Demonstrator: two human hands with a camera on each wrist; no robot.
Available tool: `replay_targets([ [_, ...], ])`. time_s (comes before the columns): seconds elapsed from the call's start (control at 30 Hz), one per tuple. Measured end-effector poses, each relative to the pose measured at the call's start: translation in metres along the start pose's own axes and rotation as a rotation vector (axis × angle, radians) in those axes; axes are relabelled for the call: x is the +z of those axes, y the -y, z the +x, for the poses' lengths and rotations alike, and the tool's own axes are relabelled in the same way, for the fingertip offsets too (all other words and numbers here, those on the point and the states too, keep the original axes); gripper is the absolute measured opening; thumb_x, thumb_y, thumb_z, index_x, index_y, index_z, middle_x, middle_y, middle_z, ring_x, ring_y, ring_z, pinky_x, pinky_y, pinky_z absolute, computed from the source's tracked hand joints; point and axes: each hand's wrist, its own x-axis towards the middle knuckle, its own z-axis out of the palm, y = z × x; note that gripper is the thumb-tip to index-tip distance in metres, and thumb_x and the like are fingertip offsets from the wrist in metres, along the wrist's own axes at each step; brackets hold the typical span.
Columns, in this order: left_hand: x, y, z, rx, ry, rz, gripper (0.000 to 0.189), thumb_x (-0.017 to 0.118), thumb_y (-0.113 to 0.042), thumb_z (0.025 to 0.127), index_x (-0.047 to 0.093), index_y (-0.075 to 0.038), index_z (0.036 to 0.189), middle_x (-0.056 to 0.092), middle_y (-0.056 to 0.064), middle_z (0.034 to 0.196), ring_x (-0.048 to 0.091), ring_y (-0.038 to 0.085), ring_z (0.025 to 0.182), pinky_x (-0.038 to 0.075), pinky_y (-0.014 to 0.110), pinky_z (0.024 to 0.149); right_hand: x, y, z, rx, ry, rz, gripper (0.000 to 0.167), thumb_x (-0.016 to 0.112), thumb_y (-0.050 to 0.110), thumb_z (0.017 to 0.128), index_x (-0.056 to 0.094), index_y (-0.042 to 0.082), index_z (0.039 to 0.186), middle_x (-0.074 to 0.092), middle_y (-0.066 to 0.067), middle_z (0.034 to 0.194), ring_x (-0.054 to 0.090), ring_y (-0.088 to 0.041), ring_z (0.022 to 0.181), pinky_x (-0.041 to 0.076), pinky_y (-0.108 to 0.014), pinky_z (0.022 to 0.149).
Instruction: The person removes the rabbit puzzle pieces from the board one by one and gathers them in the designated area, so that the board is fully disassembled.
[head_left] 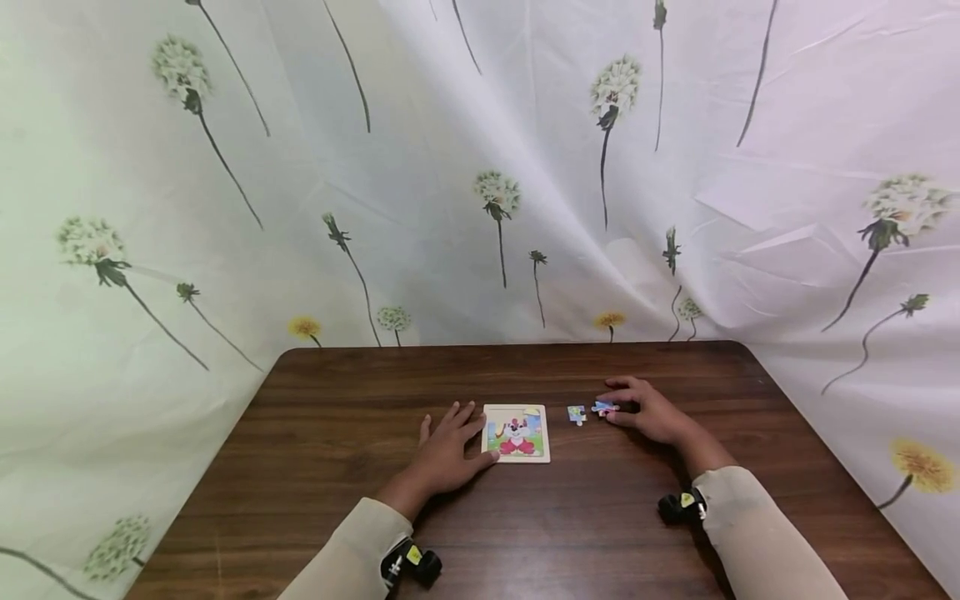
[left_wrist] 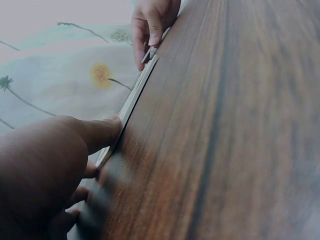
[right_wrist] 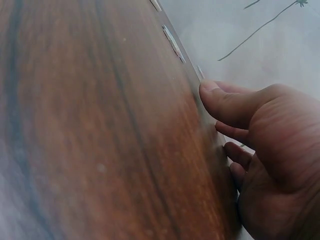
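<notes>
A small square jigsaw puzzle in a pale wooden tray (head_left: 547,443) lies on the table, with a cartoon animal in red on its picture. My left hand (head_left: 447,452) rests at the tray's left side, fingers spread, the thumb touching its near left corner. Right of the tray, a loose puzzle piece (head_left: 576,414) lies flat. My right hand (head_left: 647,410) pinches another puzzle piece (head_left: 603,407) between thumb and fingers, just beyond the loose one. In the left wrist view this held piece (left_wrist: 146,56) looks tilted. Fingers partly cover it.
The dark wood-grain table (head_left: 337,400) has rounded far corners. Behind it and along its sides hangs a white cloth (head_left: 420,208) printed with dandelions. A small black camera (head_left: 411,563) is strapped to the left wrist, another camera (head_left: 681,507) to the right.
</notes>
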Motion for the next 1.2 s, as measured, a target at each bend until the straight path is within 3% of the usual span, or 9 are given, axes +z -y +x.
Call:
replay_targets([
  [0.43,-0.0016,0.0003,-0.0004,-0.004,0.012,0.014,0.075,0.069,-0.061,0.102,0.055,-0.019,0.163,0.036,0.009,0.179,0.024,0.037,0.17,0.008,0.077,0.13,0.0002,0.004,0.0003,0.03,0.015,-0.028,0.032,0.079,0.023,0.102,0.081,0.013,0.132,0.049,-0.024,0.164,0.034,-0.057,0.154,0.032,-0.077,0.121],
  [0.8,-0.0002,0.002,0.0018,-0.005,0.009,0.029,0.076,0.069,-0.061,0.102,0.055,-0.019,0.163,0.036,0.009,0.179,0.025,0.037,0.17,0.009,0.077,0.13,-0.0013,0.0055,-0.0007,-0.002,0.027,-0.041,0.036,0.08,0.024,0.102,0.078,0.011,0.136,0.049,-0.026,0.164,0.033,-0.058,0.155,0.033,-0.077,0.12],
  [1.2,-0.0036,-0.0025,0.0014,-0.005,0.015,0.018,0.076,0.07,-0.06,0.101,0.055,-0.017,0.163,0.036,0.011,0.179,0.024,0.038,0.17,0.007,0.078,0.13,-0.0042,0.0088,-0.0003,0.027,0.019,0.004,0.038,0.083,0.025,0.099,0.078,0.01,0.133,0.051,-0.025,0.163,0.036,-0.057,0.155,0.033,-0.077,0.121],
])
